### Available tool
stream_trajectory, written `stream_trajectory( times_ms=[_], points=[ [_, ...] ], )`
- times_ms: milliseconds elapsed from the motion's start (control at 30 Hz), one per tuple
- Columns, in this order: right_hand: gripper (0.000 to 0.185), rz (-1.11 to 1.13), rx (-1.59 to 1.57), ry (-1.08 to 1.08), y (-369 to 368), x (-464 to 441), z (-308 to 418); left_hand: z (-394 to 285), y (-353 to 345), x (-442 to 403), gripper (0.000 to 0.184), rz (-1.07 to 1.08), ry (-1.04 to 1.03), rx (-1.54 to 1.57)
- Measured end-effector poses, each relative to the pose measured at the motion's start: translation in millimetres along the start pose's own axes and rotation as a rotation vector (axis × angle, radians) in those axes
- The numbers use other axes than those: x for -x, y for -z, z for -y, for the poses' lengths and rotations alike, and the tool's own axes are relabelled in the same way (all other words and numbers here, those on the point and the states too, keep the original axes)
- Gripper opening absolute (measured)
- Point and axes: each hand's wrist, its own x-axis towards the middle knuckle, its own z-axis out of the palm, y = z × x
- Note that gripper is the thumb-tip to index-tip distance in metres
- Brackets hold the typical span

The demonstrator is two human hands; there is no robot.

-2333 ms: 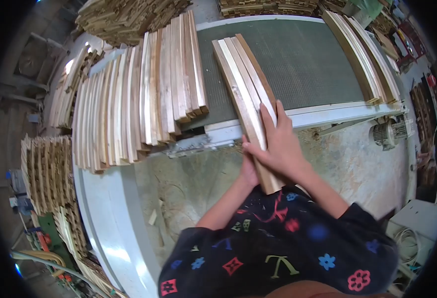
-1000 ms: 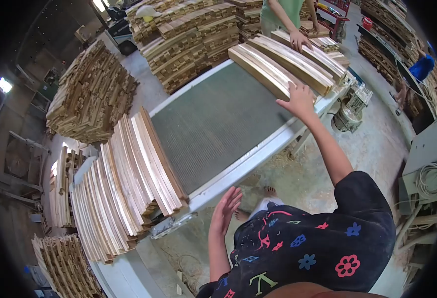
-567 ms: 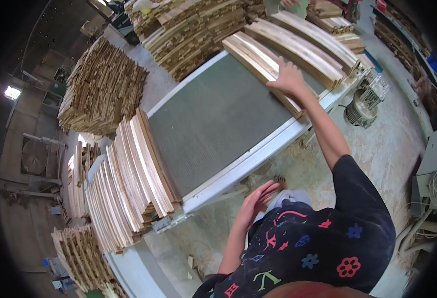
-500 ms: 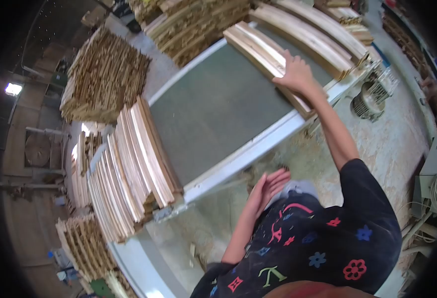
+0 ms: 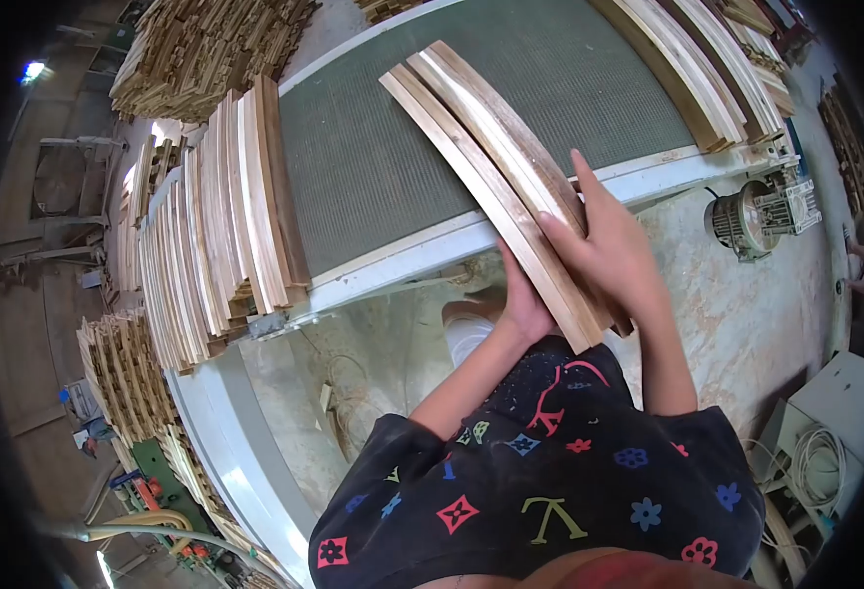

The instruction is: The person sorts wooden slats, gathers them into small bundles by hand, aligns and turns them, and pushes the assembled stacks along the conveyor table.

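Note:
Two curved wooden slats (image 5: 496,187) lie side by side between my hands, tilted across the near edge of the belt, with their near ends close to my body. My right hand (image 5: 609,250) is closed round the slats from the right, its thumb over the top. My left hand (image 5: 528,304) grips them from the left side, with part of its fingers hidden beneath the nearer slat. The green conveyor belt (image 5: 373,187) runs under the far ends of the slats.
Rows of curved slats stand on the conveyor at left (image 5: 216,216) and right (image 5: 687,69). A white metal rail (image 5: 393,257) edges the belt. A motor (image 5: 746,221) sits beyond it at right. Wood stacks (image 5: 206,59) rise behind, and a grey box with coiled cable (image 5: 825,432) is at lower right.
The two slats have come off their place on the belt toward my body. My right hand has drawn back with them, and my left hand has moved from beside my body onto them.

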Motion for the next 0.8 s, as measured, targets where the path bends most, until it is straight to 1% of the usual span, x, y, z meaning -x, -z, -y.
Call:
stream_trajectory(
  times_ms=[67,100,133,200,300,333,367,400,467,500,600,633,733,800],
  points=[
    [0.076,0.129,-0.068,-0.001,16.4,-6.0,-24.1,-0.8,-1.3,2.6,0.103,-0.038,-0.059,-0.125],
    [0.066,0.137,-0.127,0.057,19.8,-8.0,-32.9,-4.0,-6.8,6.0,0.098,-0.045,-0.096,-0.118],
    [0.065,0.168,-0.144,0.033,22.7,-7.0,-39.0,-6.3,-5.3,8.3,0.101,-0.13,-0.116,-0.173],
    [0.061,0.236,-0.184,-0.023,24.8,-1.9,-44.2,-17.4,19.2,11.5,0.105,-0.05,-0.041,-0.139],
    [0.058,0.193,-0.331,0.048,-4.5,11.1,-55.4,-34.5,28.0,27.1,0.095,-0.049,-0.019,-0.221],
    [0.057,0.187,-0.391,0.059,-13.2,18.6,-55.0,-36.8,25.9,32.8,0.088,-0.046,-0.022,-0.231],
    [0.058,0.27,-0.469,-0.008,-19.9,25.6,-50.4,-35.7,20.1,36.2,0.083,-0.074,-0.051,-0.184],
    [0.06,0.253,-0.392,-0.008,-24.5,32.4,-40.2,-36.9,19.4,39.2,0.081,-0.022,-0.032,-0.126],
    [0.063,0.14,-0.561,0.039,-51.0,40.2,-54.5,-37.1,27.9,44.1,0.075,0.183,-0.003,0.15],
    [0.065,0.194,-0.609,-0.015,-46.9,42.3,-51.4,-34.1,32.4,47.5,0.071,0.126,-0.037,0.103],
    [0.066,0.284,-0.678,-0.042,-44.8,40.8,-58.7,-26.1,43.8,54.8,0.083,0.17,0.019,0.297],
    [0.066,0.299,-0.667,-0.06,-38.9,39.0,-55.9,-28.1,47.1,56.8,0.084,0.156,0.047,0.25],
    [0.065,0.287,-0.594,0.019,-38.4,30.6,-61.5,-31.5,50.9,53.2,0.083,0.176,0.064,0.224],
    [0.06,0.298,-0.598,0.012,-35.8,25.8,-59.9,-30.9,53.6,47.2,0.083,0.15,0.037,0.178]
  ],
)
